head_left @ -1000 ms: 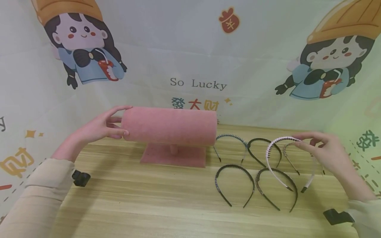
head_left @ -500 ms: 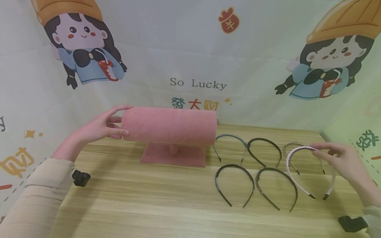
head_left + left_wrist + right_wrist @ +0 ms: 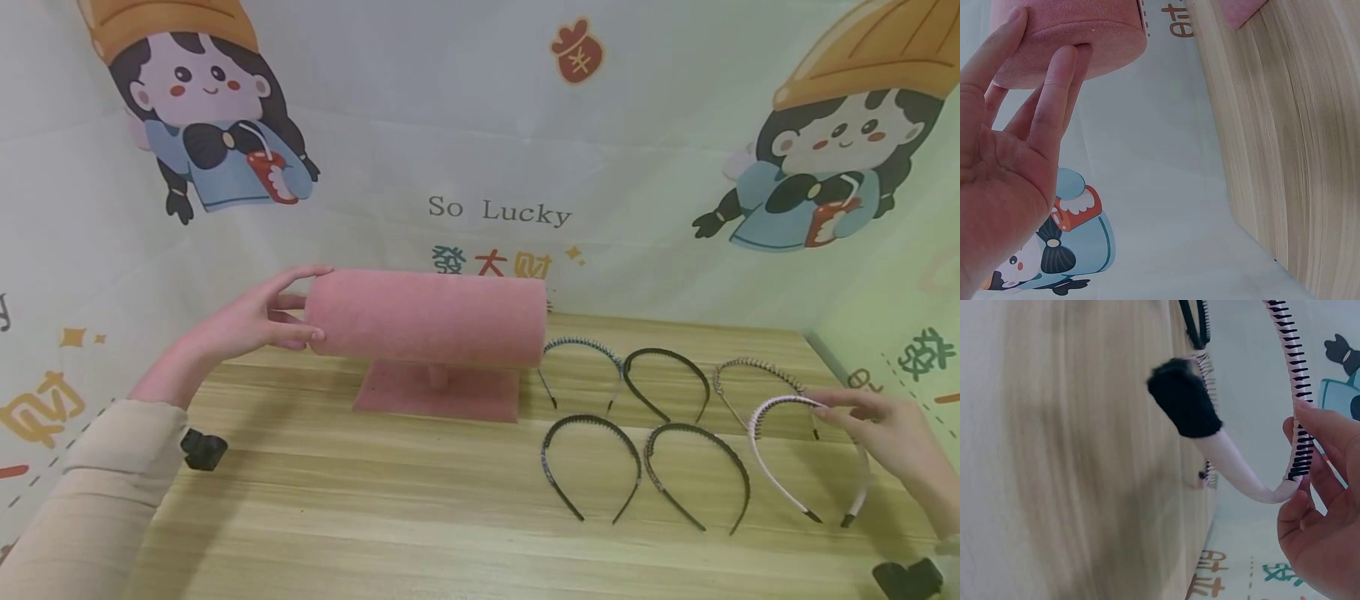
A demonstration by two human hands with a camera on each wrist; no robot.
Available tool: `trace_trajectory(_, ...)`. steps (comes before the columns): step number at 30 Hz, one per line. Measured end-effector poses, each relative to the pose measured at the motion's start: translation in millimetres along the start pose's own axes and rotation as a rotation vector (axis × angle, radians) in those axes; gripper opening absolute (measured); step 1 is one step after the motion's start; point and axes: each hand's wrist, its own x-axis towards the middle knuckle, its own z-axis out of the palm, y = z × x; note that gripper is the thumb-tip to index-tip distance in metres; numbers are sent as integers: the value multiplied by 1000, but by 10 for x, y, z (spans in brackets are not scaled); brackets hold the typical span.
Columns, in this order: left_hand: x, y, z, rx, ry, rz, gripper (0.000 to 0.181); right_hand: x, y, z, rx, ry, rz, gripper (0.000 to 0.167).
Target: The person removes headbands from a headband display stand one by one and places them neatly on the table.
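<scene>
In the head view, my left hand [image 3: 251,317] touches the left end of a pink plush roll [image 3: 427,318] on a stand with a flat base [image 3: 375,392]. One finger lies along its top; others meet the end face [image 3: 1107,47], as the left wrist view shows. At the far right, my right hand [image 3: 885,429] pinches a pale pink headband [image 3: 789,401] by its toothed arch, tips pointing toward me. Up close in the right wrist view, thumb and fingers grip the headband [image 3: 1297,372] beside its black teeth. Whether its tips touch the table is unclear.
Several headbands lie right of the stand: a blue one [image 3: 581,341], a black one [image 3: 667,351], a beige toothed one [image 3: 750,362], and two dark ones in front, left [image 3: 588,418] and right [image 3: 697,427]. A printed cloth [image 3: 637,167] hangs around the wooden table [image 3: 375,517].
My right hand has carried the pale pink headband rightward and down toward me, away from over the beige one. My left hand and the roll have stayed put.
</scene>
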Motion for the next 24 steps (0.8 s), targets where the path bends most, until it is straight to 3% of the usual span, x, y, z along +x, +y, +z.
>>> trace_trajectory(13,11,-13,-4,4,2,8,89,-84,326,24,34,-225,44,33)
trace_trajectory(19,5,-2,0,-2,0,8,88,-97,411,74,52,-288,51,34)
trace_trajectory(24,-3,2,4,-5,-2,8,88,-80,454,103,58,-294,49,35)
